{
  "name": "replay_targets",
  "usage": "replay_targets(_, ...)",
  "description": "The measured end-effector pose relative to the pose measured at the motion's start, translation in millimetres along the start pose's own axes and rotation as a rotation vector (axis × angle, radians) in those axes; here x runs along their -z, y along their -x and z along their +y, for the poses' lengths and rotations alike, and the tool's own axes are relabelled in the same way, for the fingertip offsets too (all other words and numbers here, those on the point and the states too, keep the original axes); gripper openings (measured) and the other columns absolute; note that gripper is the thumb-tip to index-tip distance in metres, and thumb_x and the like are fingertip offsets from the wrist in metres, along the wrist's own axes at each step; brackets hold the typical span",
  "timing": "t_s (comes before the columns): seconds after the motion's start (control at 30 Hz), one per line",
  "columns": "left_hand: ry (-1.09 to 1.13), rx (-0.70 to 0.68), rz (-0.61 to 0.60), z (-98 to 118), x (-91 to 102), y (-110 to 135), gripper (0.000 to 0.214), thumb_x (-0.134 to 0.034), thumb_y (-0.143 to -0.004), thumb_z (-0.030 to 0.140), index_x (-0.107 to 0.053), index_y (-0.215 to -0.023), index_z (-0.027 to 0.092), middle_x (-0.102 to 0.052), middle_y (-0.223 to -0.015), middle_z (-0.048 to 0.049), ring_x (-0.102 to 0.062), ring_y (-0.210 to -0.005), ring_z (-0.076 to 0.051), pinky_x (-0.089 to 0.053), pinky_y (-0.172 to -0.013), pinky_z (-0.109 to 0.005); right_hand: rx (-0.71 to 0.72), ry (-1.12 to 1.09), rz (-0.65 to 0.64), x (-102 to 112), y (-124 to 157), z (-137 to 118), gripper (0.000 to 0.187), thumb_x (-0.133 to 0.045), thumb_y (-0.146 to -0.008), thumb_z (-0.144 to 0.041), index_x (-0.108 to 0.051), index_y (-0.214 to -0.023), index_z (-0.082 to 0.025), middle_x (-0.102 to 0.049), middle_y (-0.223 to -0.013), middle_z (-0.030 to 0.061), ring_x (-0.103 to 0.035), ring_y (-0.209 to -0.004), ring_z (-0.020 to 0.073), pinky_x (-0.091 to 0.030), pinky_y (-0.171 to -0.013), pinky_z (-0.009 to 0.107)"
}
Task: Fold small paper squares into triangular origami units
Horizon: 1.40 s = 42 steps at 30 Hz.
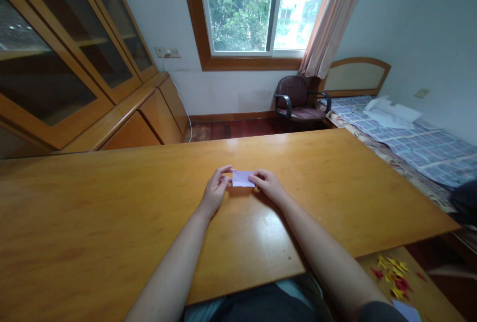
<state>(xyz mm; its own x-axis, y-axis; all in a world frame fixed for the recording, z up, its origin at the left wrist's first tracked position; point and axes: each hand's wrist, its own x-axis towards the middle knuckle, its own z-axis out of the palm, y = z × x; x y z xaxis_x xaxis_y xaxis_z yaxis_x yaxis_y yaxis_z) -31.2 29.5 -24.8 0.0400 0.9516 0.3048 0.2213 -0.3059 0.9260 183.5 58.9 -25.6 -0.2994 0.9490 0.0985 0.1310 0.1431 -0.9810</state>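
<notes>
A small pale lilac piece of paper (242, 178) lies folded on the wooden table (112, 212), near its middle. My left hand (216, 190) pinches the paper's left edge with thumb and fingers closed. My right hand (269, 184) grips the right edge, fingers curled onto it. Both forearms reach in from the bottom of the view.
Several small red and yellow folded paper pieces (393, 275) lie on a lower surface at the bottom right. Behind the table stand a dark red armchair (300, 98), a bed with a checked cover (410, 138) and glass-fronted wooden cabinets (74, 63).
</notes>
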Motion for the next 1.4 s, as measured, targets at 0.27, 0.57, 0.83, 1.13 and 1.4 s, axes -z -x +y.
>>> replay_targets(0.27, -0.233, -0.254, -0.048, 8, -1.0, 0, 0.009, -0.063, -0.088, 0.025, -0.07, -0.093, 0.023, -0.05, -0.126, -0.0077, -0.056, -0.108, -0.019, -0.049, -0.097, -0.038, -0.009, -0.013, -0.01, 3, -2, -4, 0.04, -0.063, -0.084, -0.054, -0.065, -0.066, -0.017, -0.059, -0.059, -0.0008, -0.052, -0.056, 0.0135, -0.038, -0.056, 0.025)
replay_targets(0.57, -0.212, -0.07, -0.026, 2, 5.6, -4, 0.021, -0.06, -0.091, 0.038, -0.068, -0.084, 0.019, -0.065, -0.089, -0.0039, -0.06, -0.09, -0.019, -0.046, -0.086, -0.032, 0.069, -0.017, 0.065, -3, -1, -3, 0.032, -0.057, -0.091, -0.048, -0.065, -0.081, -0.018, -0.062, -0.071, 0.0002, -0.055, -0.062, 0.0135, -0.043, -0.058, 0.024)
replay_targets(0.83, 0.135, 0.164, 0.002, -4, 0.0, -5, 0.034, -0.067, -0.082, 0.042, -0.062, -0.104, 0.017, -0.064, -0.079, 0.0007, -0.061, -0.075, -0.015, -0.047, -0.071, -0.025, 0.196, -0.092, 0.021, -11, 3, 3, 0.046, -0.072, -0.08, -0.031, -0.055, -0.122, -0.026, -0.066, -0.1, 0.0011, -0.058, -0.069, 0.0116, -0.048, -0.065, 0.025)
replay_targets(1.13, 0.224, 0.09, 0.005, -3, -2.0, -4, 0.048, -0.073, -0.079, 0.036, -0.058, -0.122, 0.022, -0.064, -0.086, 0.001, -0.062, -0.081, -0.013, -0.05, -0.078, -0.025, 0.195, -0.161, 0.057, -14, -2, 9, 0.044, -0.072, -0.078, -0.026, -0.056, -0.119, -0.024, -0.064, -0.081, -0.0032, -0.062, -0.072, 0.0139, -0.049, -0.07, 0.028)
replay_targets(1.4, 0.071, 0.109, -0.035, -5, 0.5, -3, 0.031, -0.075, -0.078, 0.039, -0.073, -0.102, 0.02, -0.071, -0.093, -0.0036, -0.065, -0.086, -0.018, -0.052, -0.082, -0.03, 0.193, -0.191, 0.084, -13, -2, 6, 0.036, -0.07, -0.078, -0.028, -0.055, -0.11, -0.024, -0.062, -0.078, -0.004, -0.06, -0.066, 0.0135, -0.05, -0.065, 0.027)
